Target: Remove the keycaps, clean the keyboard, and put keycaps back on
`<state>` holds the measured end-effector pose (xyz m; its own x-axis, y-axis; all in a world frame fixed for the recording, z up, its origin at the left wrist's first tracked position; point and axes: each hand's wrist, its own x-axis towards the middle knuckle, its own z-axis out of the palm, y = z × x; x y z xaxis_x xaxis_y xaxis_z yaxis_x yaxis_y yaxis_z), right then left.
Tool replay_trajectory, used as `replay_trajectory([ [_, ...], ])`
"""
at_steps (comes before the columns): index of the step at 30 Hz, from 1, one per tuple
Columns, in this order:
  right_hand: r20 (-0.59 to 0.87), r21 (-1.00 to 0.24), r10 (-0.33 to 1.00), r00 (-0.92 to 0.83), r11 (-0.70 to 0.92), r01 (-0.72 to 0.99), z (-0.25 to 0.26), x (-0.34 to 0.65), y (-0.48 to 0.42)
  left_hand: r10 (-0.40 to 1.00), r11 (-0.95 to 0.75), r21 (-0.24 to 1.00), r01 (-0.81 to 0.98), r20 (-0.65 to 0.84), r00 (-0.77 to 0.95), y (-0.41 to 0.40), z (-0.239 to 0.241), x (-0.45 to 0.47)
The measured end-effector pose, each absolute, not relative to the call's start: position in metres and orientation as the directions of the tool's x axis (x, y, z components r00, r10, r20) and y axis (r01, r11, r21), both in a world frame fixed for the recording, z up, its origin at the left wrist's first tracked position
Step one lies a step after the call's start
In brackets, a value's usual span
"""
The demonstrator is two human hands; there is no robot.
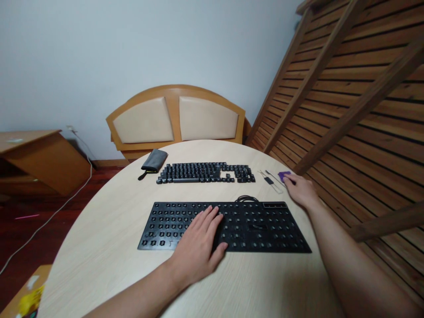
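A black keyboard base [278,240] with its keycaps off lies in front of me, rows of switches bare. My left hand [202,245] rests flat on its middle, fingers stretched out. At the table's right, my right hand [300,190] has its fingertips closed on a small flat purple thing [283,176], whose kind I cannot make out. Close by lie a wire keycap puller [269,180] with a dark grip and a thin metal tool [272,176]. The loose black keycaps [188,172] are laid out in keyboard order behind the base.
A grey pouch [155,160] lies at the back left of the round pale table [109,229]. Coiled cable [246,198] sits behind the base. A headboard [175,117] stands beyond, and slatted wood [334,101] leans along the right.
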<state>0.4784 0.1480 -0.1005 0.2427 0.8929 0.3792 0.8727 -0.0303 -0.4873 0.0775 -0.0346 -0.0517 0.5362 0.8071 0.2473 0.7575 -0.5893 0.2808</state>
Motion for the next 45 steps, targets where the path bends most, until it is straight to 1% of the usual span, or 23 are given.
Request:
replay_trajectory([
  [3, 0.385, -0.494, 0.887, 0.256, -0.036, 0.869, -0.091, 0.468, 0.144, 0.806, -0.59, 0.276, 0.759, 0.254, 0.534, -0.033, -0.053, 0.079],
  [6, 0.432, -0.495, 0.88, 0.198, 0.048, 0.867, -0.076, 0.452, 0.137, 0.81, -0.584, 0.266, 0.767, 0.249, 0.53, -0.03, -0.054, 0.079],
  [9, 0.471, -0.49, 0.881, 0.038, 0.226, 0.842, -0.059, 0.43, 0.126, 0.821, -0.569, 0.26, 0.78, 0.233, 0.521, -0.026, -0.054, 0.077],
  [13, 0.458, -0.472, 0.863, -0.215, 0.441, 0.763, -0.042, 0.389, 0.104, 0.824, -0.564, 0.263, 0.783, 0.24, 0.513, -0.021, -0.055, 0.075],
  [16, 0.413, -0.457, 0.782, -0.467, 0.622, 0.636, -0.034, 0.357, 0.084, 0.832, -0.552, 0.271, 0.789, 0.24, 0.5, -0.021, -0.057, 0.076],
  [18, 0.37, -0.448, 0.731, -0.574, 0.681, 0.579, -0.033, 0.34, 0.073, 0.839, -0.542, 0.281, 0.792, 0.231, 0.492, -0.023, -0.056, 0.078],
  [21, 0.274, -0.431, 0.697, -0.663, 0.705, 0.563, -0.035, 0.324, 0.064, 0.826, -0.564, 0.319, 0.762, 0.218, 0.52, -0.02, -0.047, 0.073],
  [23, 0.246, -0.404, 0.681, -0.689, 0.719, 0.566, -0.038, 0.321, 0.064, 0.809, -0.588, 0.342, 0.733, 0.241, 0.537, -0.009, -0.036, 0.059],
  [24, 0.246, -0.394, 0.677, -0.694, 0.724, 0.567, -0.039, 0.32, 0.065, 0.816, -0.577, 0.341, 0.742, 0.27, 0.511, 0.0, -0.03, 0.048],
  [27, 0.255, -0.384, 0.675, -0.692, 0.728, 0.568, -0.041, 0.321, 0.068, 0.862, -0.443, 0.301, 0.844, 0.403, 0.308, 0.032, -0.021, -0.001],
  [29, 0.252, -0.384, 0.675, -0.694, 0.728, 0.568, -0.041, 0.321, 0.069, 0.863, -0.296, 0.339, 0.893, 0.495, 0.098, 0.052, -0.024, -0.04],
  [30, 0.249, -0.385, 0.675, -0.695, 0.727, 0.568, -0.041, 0.322, 0.069, 0.862, -0.25, 0.357, 0.9, 0.506, 0.038, 0.06, -0.029, -0.057],
  [33, 0.245, -0.392, 0.678, -0.693, 0.723, 0.568, -0.04, 0.323, 0.069, 0.875, -0.172, 0.396, 0.902, 0.483, -0.045, 0.076, -0.049, -0.096],
  [37, 0.233, -0.398, 0.685, -0.69, 0.715, 0.575, -0.04, 0.324, 0.069, 0.883, -0.14, 0.41, 0.901, 0.463, -0.073, 0.087, -0.069, -0.112],
  [42, 0.232, -0.411, 0.692, -0.684, 0.707, 0.576, -0.038, 0.323, 0.069, 0.908, -0.145, 0.363, 0.92, 0.419, -0.023, 0.095, -0.074, -0.109],
  [45, 0.228, -0.417, 0.694, -0.683, 0.704, 0.575, -0.038, 0.323, 0.069, 0.919, -0.112, 0.345, 0.932, 0.394, -0.035, 0.095, -0.073, -0.109],
])
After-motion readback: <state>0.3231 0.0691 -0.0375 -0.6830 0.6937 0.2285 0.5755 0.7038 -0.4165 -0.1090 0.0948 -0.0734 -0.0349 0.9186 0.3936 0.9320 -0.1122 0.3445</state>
